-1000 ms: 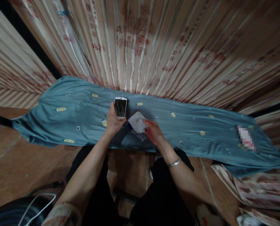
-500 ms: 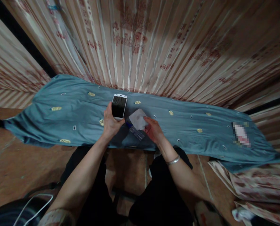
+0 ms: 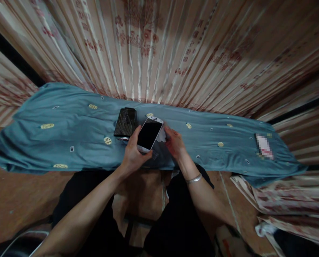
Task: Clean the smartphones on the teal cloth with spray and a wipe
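Observation:
My left hand is closed around the lower left edge of a white smartphone, its dark screen facing up. Beside the phone's right edge, my right hand pinches a pale wipe, partly hidden behind the phone. A stack of dark, glossy phones lies to the left of my left hand; how many it holds I cannot tell. Under the white phone's lower end, a small clear object shows only in part on the cloth.
A teal cloth with yellow prints covers the long narrow table. Toward its right end lies a blurred-out pinkish item. Striped curtains hang close behind, and dark poles flank both sides. My legs are below the front edge.
My left hand has moved the white phone rightward, over toward the wipe in my right hand. The dark stack, hidden behind the phone before, now shows.

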A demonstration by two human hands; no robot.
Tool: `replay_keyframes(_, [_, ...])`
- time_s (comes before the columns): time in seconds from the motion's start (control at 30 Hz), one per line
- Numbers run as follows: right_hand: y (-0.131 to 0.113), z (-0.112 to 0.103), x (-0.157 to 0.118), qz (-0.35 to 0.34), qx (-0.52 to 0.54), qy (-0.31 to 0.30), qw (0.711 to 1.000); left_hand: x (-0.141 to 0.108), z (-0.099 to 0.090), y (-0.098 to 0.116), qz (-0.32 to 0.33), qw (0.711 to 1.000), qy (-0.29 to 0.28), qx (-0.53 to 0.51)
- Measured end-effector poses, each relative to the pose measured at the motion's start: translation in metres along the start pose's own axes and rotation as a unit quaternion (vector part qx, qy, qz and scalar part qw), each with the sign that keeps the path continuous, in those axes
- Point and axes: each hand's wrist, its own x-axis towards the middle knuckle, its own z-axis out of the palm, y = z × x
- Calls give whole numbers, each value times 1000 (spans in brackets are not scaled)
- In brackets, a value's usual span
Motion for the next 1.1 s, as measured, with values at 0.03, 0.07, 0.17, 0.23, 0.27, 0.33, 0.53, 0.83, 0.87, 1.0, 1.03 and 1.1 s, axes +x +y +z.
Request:
replay_keyframes(0.03, [1,-1,1,11,15,8,1000,-2,1,0,1,1000,-7,-1])
replay_keyframes(0.07, [1,-1,1,26,36,16,999,-4,1,0,1,1000,-14,-2])
replay_keyframes(0.17, [2,-2,1,48,66,32,996,-9,4,0,4,999,-33,-12])
replay_keyframes(0.23, [2,-3,1,47,67,34,996,-11,6,1,12,999,-42,-25])
replay_keyframes(0.27, [2,-4,1,46,67,32,996,-12,7,2,15,998,-46,-35])
replay_keyframes(0.33, [2,-5,2,43,66,32,996,-12,8,5,9,996,-57,-64])
replay_keyframes(0.53, [-4,-8,3,40,75,57,995,-7,6,4,-164,941,-43,-292])
replay_keyframes(0.83, [-11,1,-10,69,86,-4,994,0,-4,20,-435,683,-177,-559])
replay_keyframes(0.87, [-11,3,-11,71,83,-8,994,-1,-4,24,-444,672,-183,-564])
replay_keyframes(1.0, [-7,7,-10,57,68,-2,996,-3,-4,29,-442,670,-179,-569])
replay_keyframes(1.03, [-6,6,-9,45,62,7,997,-3,-4,29,-438,673,-178,-569])
replay_keyframes(1.1, [-5,4,-6,12,40,28,999,-4,-4,26,-436,680,-172,-565])
